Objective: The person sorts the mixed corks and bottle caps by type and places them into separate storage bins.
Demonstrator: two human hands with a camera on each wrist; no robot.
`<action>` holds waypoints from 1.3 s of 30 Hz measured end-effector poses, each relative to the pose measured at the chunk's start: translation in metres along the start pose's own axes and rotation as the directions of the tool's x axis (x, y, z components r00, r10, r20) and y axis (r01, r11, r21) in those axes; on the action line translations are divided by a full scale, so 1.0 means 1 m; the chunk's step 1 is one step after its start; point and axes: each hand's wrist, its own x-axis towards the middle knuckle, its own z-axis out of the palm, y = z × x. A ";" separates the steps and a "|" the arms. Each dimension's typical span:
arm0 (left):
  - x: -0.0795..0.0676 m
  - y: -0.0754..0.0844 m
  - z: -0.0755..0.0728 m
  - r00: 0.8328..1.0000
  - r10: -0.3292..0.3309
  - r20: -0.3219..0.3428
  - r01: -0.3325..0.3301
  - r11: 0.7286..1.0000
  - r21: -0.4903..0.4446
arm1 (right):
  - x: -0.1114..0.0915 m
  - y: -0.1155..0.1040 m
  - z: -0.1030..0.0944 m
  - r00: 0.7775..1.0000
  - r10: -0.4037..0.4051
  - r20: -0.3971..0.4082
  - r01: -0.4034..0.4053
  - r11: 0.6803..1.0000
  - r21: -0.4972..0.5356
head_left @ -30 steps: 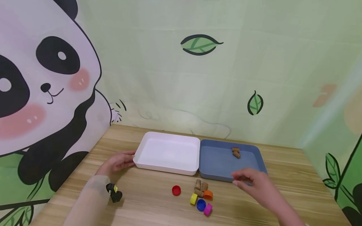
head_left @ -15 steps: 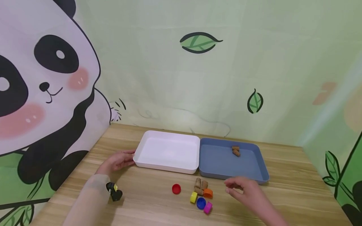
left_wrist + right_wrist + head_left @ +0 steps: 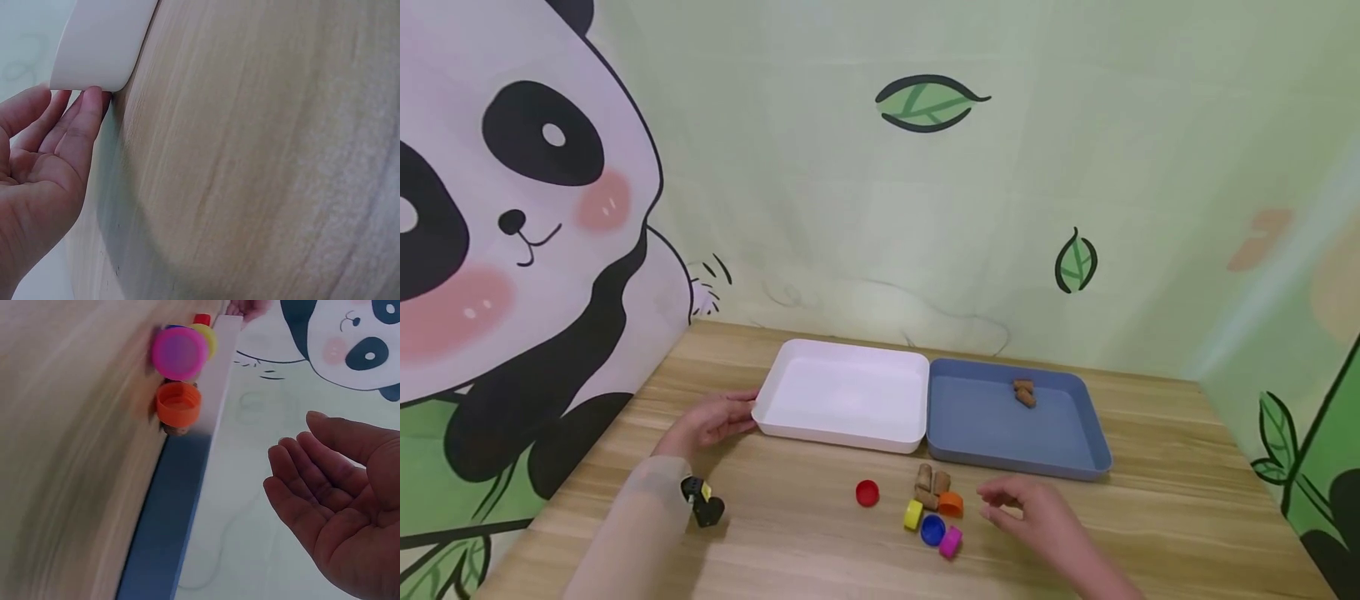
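Observation:
My left hand [image 3: 711, 421] touches the left end of a white tray [image 3: 842, 439] with its fingertips; in the left wrist view the fingers [image 3: 78, 128] are nearly straight against the tray's wall. My right hand [image 3: 1030, 510] holds nothing and hovers right of the loose pieces, fingers loosely bent, thumb apart. Nearest to it is an orange bottle cap [image 3: 951, 505]. Close by lie a yellow cap [image 3: 913, 515], a blue cap [image 3: 932, 531], a magenta cap [image 3: 951, 542] and a few brown cork-like pieces [image 3: 927, 498]. A red cap [image 3: 867, 493] lies apart, to the left.
A blue-grey tray [image 3: 1015, 463] stands against the white one's right side, with two brown pieces [image 3: 1024, 392] inside. A small black device [image 3: 703, 502] is at my left wrist. The wooden table [image 3: 790, 533] ends at a printed panda wall cloth [image 3: 820, 167].
My right hand has moved left and down from the blue-grey tray's front edge, closer to the caps. The left hand has stayed at the white tray. The head view has tilted slightly.

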 end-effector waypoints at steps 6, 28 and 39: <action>0.000 0.001 0.000 1.000 0.003 0.006 -0.003 1.000 -0.004 | 0.009 0.007 0.010 0.999 0.015 0.051 -0.015 1.000 -0.007; 0.000 -0.002 -0.002 1.000 -0.004 0.014 0.004 1.000 -0.005 | 0.028 0.019 0.035 0.992 0.088 0.092 -0.091 0.995 0.032; 0.003 -0.001 -0.002 1.000 -0.014 -0.001 0.014 1.000 0.018 | 0.037 0.022 0.041 0.990 0.099 0.102 -0.100 0.995 0.006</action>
